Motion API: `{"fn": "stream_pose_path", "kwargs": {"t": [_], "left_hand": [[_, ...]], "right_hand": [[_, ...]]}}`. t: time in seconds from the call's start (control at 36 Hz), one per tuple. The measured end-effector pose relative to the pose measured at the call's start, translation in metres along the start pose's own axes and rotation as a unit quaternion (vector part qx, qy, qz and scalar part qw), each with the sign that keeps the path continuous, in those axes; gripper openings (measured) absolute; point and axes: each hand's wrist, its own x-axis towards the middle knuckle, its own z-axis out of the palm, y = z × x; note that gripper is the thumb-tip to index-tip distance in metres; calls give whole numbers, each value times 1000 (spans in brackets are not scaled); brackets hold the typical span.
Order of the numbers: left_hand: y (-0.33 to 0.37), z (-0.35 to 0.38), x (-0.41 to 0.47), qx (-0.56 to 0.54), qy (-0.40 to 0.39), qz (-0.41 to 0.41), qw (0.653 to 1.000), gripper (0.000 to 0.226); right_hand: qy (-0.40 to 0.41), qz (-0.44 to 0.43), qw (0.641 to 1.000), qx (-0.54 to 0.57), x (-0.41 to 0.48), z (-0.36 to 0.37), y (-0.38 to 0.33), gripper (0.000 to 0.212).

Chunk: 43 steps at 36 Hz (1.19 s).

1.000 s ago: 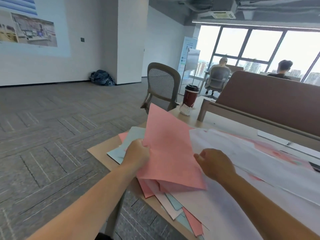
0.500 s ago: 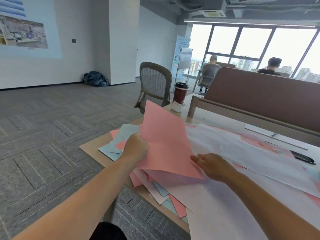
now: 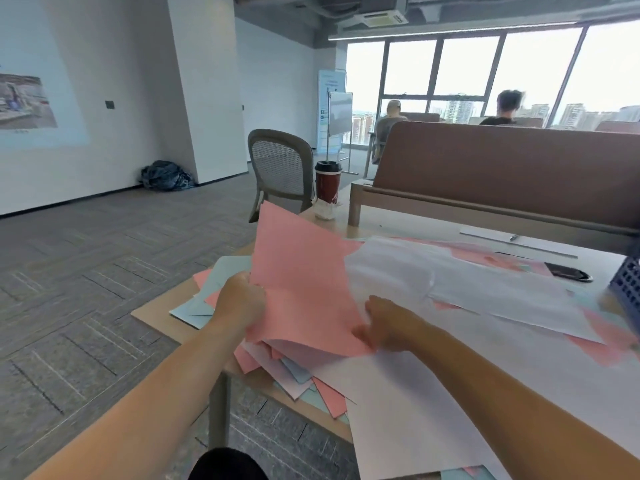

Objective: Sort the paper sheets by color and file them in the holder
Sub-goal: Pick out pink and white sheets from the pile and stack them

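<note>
Since the earlier frame, the right hand (image 3: 388, 327) has been drawn in to the near corner of the raised salmon-pink paper sheets (image 3: 304, 278), which it now pinches. The left hand (image 3: 242, 303) is clamped on their opposite edge. The pink bundle is held tilted above the mixed heap of pink, pale-blue and white sheets (image 3: 294, 372) at the corner of the wooden bench (image 3: 156, 315). Edges are best squared between both hands before transfer, lest thin, limp leaves slip out. The dark-blue mesh holder (image 3: 627, 285) is glimpsed at far right, well apart.
</note>
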Motion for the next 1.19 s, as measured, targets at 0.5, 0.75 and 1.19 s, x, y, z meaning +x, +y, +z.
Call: {"fn": "stream_pose_path", "kwargs": {"t": [0.5, 0.75, 1.19], "left_hand": [[-6, -2, 1, 33, 41, -27, 998, 25], [-12, 3, 4, 25, 18, -27, 999, 23], [-17, -3, -1, 5, 15, -53, 998, 31]], "right_hand": [[-71, -38, 997, -13, 8, 1, 5, 118], [-86, -27, 995, -35, 19, 7, -9, 128], [-95, 29, 991, -86, 9, -20, 27, 112]]}}
